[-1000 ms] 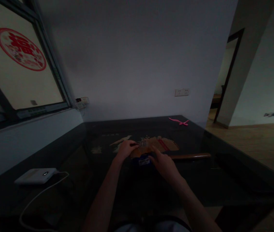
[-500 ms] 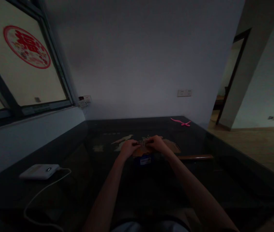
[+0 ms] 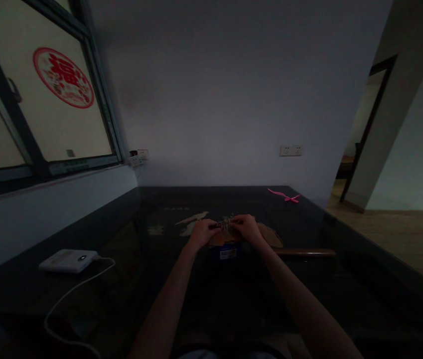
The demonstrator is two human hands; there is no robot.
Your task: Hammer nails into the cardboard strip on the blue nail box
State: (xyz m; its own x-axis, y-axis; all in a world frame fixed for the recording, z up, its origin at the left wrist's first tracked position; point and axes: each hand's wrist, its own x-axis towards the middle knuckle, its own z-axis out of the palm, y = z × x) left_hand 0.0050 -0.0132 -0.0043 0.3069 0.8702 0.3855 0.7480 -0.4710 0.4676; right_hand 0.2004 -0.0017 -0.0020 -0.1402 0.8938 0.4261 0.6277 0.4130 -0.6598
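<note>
My left hand [image 3: 202, 233] and my right hand [image 3: 249, 228] are close together over the middle of the dark table. Between their fingertips runs a small pale strip with dark marks [image 3: 225, 226], pinched at both ends; its kind cannot be made out in the dim light. Just under it is a brown, cardboard-like piece [image 3: 218, 240]. A blue box [image 3: 228, 253] with a white label shows below that, on the side nearer to me. Beside my right hand lies another flat brown piece [image 3: 270, 236], partly hidden by the wrist.
A brown stick [image 3: 306, 253] lies right of my right forearm. On the left a white power bank [image 3: 68, 261] trails a white cable [image 3: 60, 300] toward the front edge. A pink ribbon [image 3: 286, 197] lies at the far right of the table [image 3: 196, 197], before the wall.
The whole view has shifted slightly, so everything appears a little further right and mostly lower. Both hands keep their pinch on the marked strip, with little visible movement.
</note>
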